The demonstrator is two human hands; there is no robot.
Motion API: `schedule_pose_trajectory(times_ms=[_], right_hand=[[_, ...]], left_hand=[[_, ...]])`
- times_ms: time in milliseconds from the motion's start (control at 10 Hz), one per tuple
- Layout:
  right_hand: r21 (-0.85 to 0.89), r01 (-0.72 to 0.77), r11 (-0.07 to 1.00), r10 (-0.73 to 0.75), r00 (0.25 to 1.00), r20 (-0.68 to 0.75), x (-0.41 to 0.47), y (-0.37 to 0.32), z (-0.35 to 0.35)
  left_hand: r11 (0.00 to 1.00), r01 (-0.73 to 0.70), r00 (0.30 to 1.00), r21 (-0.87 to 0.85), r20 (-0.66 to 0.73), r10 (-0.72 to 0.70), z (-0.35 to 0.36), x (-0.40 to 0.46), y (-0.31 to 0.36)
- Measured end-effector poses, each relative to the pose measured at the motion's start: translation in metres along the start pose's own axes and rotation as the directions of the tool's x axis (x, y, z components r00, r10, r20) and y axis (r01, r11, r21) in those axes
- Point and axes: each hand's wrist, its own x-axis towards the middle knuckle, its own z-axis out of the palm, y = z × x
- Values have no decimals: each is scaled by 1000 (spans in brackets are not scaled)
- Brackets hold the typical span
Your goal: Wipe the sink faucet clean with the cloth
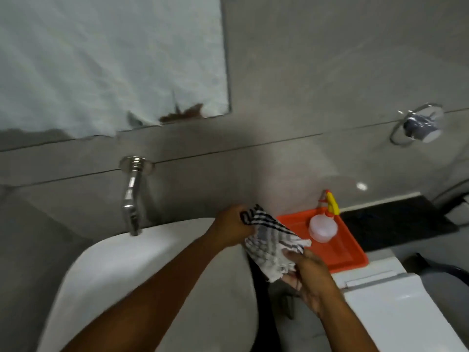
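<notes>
A chrome faucet [131,199] comes out of the grey tiled wall and hangs over the back rim of the white sink [121,260]. A white cloth with black and grey checks [272,245] is stretched between both hands, to the right of the sink and well clear of the faucet. My left hand [232,228] grips its upper end. My right hand [308,278] holds its lower end from below.
An orange tray [345,250] behind the cloth holds a spray bottle [323,226] with a yellow trigger. A white toilet tank lid [396,308] is at the lower right. A chrome ring holder [416,127] is fixed to the wall. A mirror [109,62] hangs above the faucet.
</notes>
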Motion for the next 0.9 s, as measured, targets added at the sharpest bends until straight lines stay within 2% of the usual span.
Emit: schedule_pose_trajectory(times_ms=[100, 200, 300, 400, 500, 600, 700, 800, 900], right_hand=[[147, -91, 985, 112, 984, -140, 25, 7, -35], [185, -156, 970, 196, 955, -221, 67, 16, -49], [105, -211, 972, 230, 944, -236, 116, 15, -50], [53, -267, 962, 271, 930, -246, 154, 11, -55], [-24, -335, 942, 324, 925, -199, 173, 14, -59], [-73, -348, 935, 335, 931, -143, 170, 14, -62], [-225, -351, 909, 317, 932, -176, 163, 8, -61], [-365, -343, 866, 282, 936, -211, 148, -11, -43], [-555, -168, 815, 48, 973, -224, 124, -38, -7]], left_hand=[[943, -76, 992, 325, 118, 40, 64, 69, 14], [817, -106, 977, 566, 213, -21, 119, 127, -7], [748, -106, 976, 656, 212, -47, 153, 176, -40], [728, -115, 970, 676, 233, -64, 176, 208, -68], [709, -151, 950, 689, 299, -89, 190, 214, -87], [712, -160, 952, 684, 296, -71, 192, 205, -91], [709, -183, 949, 681, 311, -54, 181, 190, -75], [731, -192, 947, 655, 319, -37, 150, 169, -53], [737, -195, 958, 647, 287, 1, 105, 144, -23]])
